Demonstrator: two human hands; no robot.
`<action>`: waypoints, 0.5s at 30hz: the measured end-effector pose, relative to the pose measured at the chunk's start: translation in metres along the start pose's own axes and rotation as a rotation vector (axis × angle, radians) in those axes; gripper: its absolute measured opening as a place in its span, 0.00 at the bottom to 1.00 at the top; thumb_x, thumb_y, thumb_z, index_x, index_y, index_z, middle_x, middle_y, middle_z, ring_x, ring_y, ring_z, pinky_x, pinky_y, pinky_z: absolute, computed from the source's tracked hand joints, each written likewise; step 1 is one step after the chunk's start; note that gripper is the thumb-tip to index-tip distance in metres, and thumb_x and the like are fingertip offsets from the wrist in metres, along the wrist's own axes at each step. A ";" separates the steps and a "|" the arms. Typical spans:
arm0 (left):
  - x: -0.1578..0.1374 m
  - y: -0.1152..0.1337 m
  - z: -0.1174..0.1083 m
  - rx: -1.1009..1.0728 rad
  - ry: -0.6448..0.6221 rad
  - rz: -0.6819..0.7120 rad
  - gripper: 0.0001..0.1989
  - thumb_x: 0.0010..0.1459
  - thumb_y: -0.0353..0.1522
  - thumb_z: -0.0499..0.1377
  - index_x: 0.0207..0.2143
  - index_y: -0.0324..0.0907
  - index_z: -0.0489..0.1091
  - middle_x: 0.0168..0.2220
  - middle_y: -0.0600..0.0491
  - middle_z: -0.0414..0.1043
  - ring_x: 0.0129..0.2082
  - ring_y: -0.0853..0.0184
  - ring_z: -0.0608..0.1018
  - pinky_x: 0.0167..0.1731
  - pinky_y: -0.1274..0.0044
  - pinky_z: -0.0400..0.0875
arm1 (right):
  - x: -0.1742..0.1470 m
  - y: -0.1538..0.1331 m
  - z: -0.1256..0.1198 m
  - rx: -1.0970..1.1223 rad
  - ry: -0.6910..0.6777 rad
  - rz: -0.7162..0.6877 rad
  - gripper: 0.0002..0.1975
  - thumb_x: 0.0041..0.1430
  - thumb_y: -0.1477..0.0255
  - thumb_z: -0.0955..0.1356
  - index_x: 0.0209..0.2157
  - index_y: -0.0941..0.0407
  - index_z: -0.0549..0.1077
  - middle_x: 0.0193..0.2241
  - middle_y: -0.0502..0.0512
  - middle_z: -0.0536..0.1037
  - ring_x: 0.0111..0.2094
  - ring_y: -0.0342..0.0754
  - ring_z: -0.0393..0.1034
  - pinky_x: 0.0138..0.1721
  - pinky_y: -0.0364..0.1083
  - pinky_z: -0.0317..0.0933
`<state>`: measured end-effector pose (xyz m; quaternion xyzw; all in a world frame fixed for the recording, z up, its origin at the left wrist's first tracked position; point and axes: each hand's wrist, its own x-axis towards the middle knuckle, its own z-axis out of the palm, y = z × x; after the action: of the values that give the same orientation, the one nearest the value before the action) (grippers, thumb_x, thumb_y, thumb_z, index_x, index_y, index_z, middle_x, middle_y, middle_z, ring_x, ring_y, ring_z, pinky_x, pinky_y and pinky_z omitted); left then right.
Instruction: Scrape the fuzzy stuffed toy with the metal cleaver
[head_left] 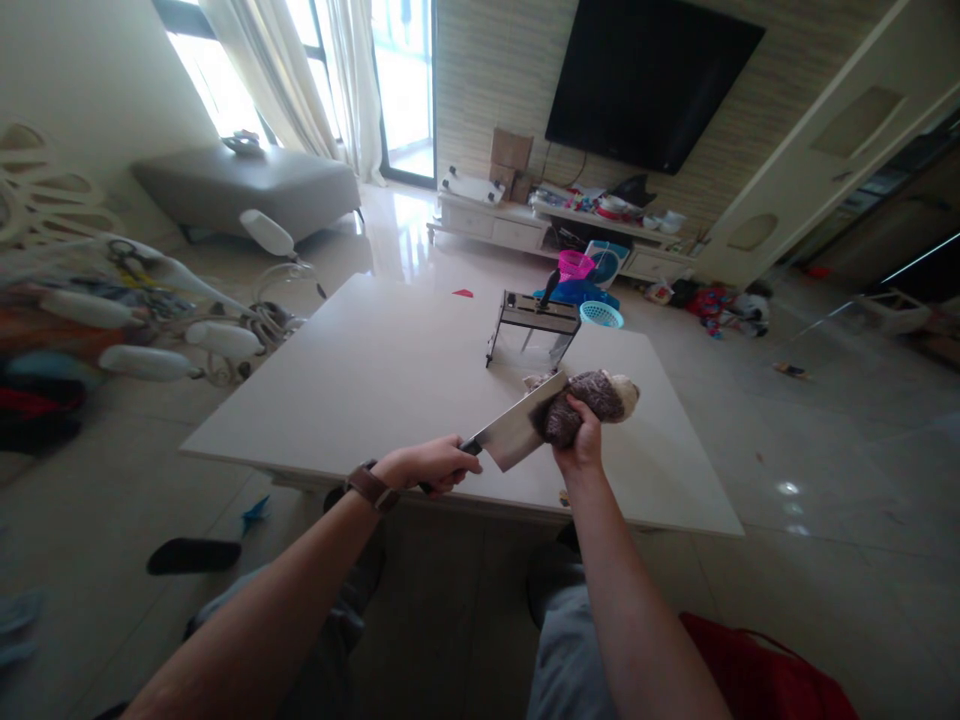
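My left hand (439,463), with a brown strap on its wrist, is closed round the dark handle of a cleaver (514,428). The broad steel blade points away to the right. Its far end overlaps a fuzzy brown-and-cream stuffed toy (592,395); whether it presses into the toy I cannot tell. Over the table's near right part, my right hand (581,440) grips this toy from below, the thumb on its side. Just behind stands a small black-framed stand (536,315) with clear sides and a dark handle on top.
Both hands are above a white table (360,370). A red scrap (463,293) lies near its far edge. Beyond it are a pink basket (576,265) and a light-blue basket (601,314). White lamp arms (225,340) reach in at the left. A red bag (757,670) is at lower right.
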<state>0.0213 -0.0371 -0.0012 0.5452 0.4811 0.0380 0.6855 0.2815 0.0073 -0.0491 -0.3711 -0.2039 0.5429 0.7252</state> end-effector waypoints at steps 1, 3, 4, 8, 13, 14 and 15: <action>0.000 0.000 0.000 -0.002 0.001 0.005 0.19 0.50 0.44 0.64 0.20 0.44 0.60 0.13 0.60 0.56 0.12 0.74 0.60 0.13 0.80 0.56 | 0.000 0.000 0.000 -0.001 0.012 0.014 0.13 0.51 0.71 0.75 0.40 0.56 0.80 0.39 0.52 0.86 0.43 0.50 0.82 0.53 0.51 0.76; 0.001 -0.001 0.001 -0.006 -0.003 0.011 0.19 0.50 0.44 0.64 0.20 0.45 0.59 0.12 0.60 0.56 0.12 0.75 0.59 0.13 0.80 0.56 | 0.000 -0.001 0.001 0.004 0.034 0.054 0.12 0.50 0.71 0.75 0.40 0.56 0.80 0.39 0.52 0.86 0.44 0.50 0.82 0.53 0.49 0.76; 0.001 -0.001 0.001 -0.009 -0.006 0.013 0.19 0.50 0.44 0.64 0.20 0.45 0.59 0.12 0.60 0.55 0.12 0.75 0.59 0.13 0.80 0.56 | -0.001 -0.001 0.002 0.008 0.034 0.062 0.12 0.50 0.72 0.75 0.39 0.56 0.80 0.39 0.52 0.86 0.44 0.50 0.82 0.53 0.49 0.76; 0.002 0.000 0.004 -0.028 -0.013 0.004 0.19 0.50 0.44 0.64 0.21 0.45 0.59 0.12 0.61 0.56 0.11 0.74 0.59 0.13 0.80 0.57 | -0.003 -0.002 0.006 0.036 0.048 0.095 0.11 0.50 0.73 0.74 0.39 0.57 0.79 0.38 0.53 0.86 0.42 0.49 0.83 0.49 0.48 0.78; 0.002 0.002 0.008 -0.067 0.002 0.009 0.19 0.51 0.43 0.65 0.21 0.45 0.58 0.14 0.62 0.56 0.11 0.75 0.60 0.13 0.79 0.59 | -0.007 -0.004 0.011 0.062 0.066 0.122 0.13 0.50 0.75 0.73 0.41 0.59 0.79 0.38 0.53 0.87 0.39 0.49 0.83 0.46 0.48 0.78; 0.002 0.002 0.008 -0.076 0.003 0.014 0.19 0.51 0.43 0.65 0.22 0.45 0.58 0.14 0.62 0.56 0.11 0.75 0.60 0.13 0.79 0.59 | -0.008 -0.003 0.012 0.063 0.065 0.129 0.14 0.50 0.75 0.73 0.41 0.59 0.79 0.38 0.54 0.87 0.39 0.49 0.83 0.46 0.48 0.78; 0.002 0.002 0.009 -0.083 0.004 0.019 0.18 0.52 0.42 0.64 0.22 0.45 0.58 0.14 0.62 0.56 0.11 0.75 0.60 0.13 0.80 0.58 | -0.009 -0.003 0.013 0.064 0.065 0.135 0.14 0.50 0.75 0.73 0.41 0.59 0.80 0.38 0.54 0.87 0.39 0.50 0.83 0.46 0.48 0.78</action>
<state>0.0298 -0.0410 -0.0015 0.5206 0.4754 0.0654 0.7062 0.2719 0.0028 -0.0377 -0.3782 -0.1373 0.5843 0.7047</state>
